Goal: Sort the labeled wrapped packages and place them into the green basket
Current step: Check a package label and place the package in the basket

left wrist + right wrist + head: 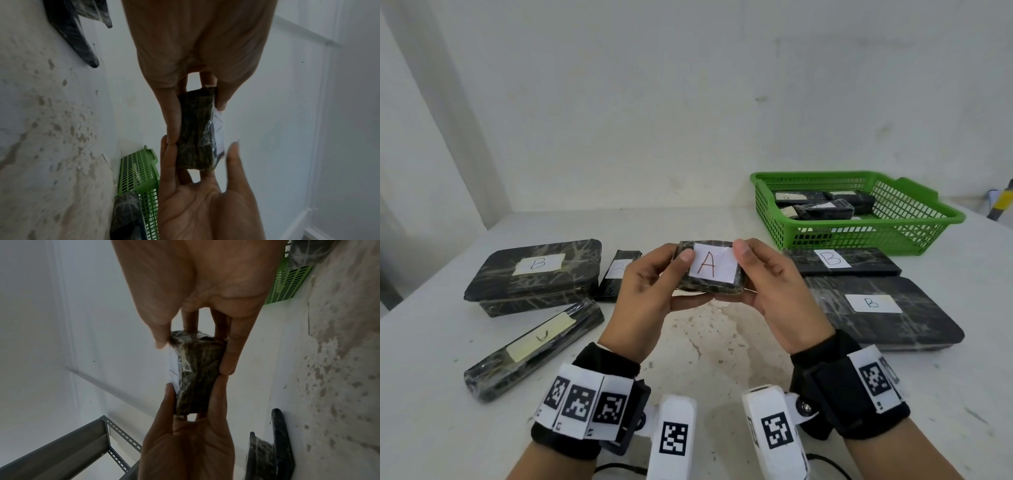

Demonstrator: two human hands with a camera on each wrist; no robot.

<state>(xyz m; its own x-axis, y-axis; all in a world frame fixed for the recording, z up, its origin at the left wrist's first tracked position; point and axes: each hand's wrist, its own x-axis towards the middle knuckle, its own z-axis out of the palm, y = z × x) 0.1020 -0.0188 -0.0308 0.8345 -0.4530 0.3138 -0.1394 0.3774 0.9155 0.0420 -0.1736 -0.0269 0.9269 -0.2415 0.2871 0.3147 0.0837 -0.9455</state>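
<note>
Package marked A held above desk, my left hand and right hand each in pinching grip on it; green basket sat well apart, far right.

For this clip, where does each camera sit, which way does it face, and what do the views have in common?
Head: worn on the head, looks forward and down at the table; left hand and right hand hold the package labeled A, green basket far right.
Left wrist: looks along the left hand toward the package labeled A, the right hand and the green basket.
Right wrist: looks along the right hand toward the left hand.
Shared: both hands, package, basket.
</note>
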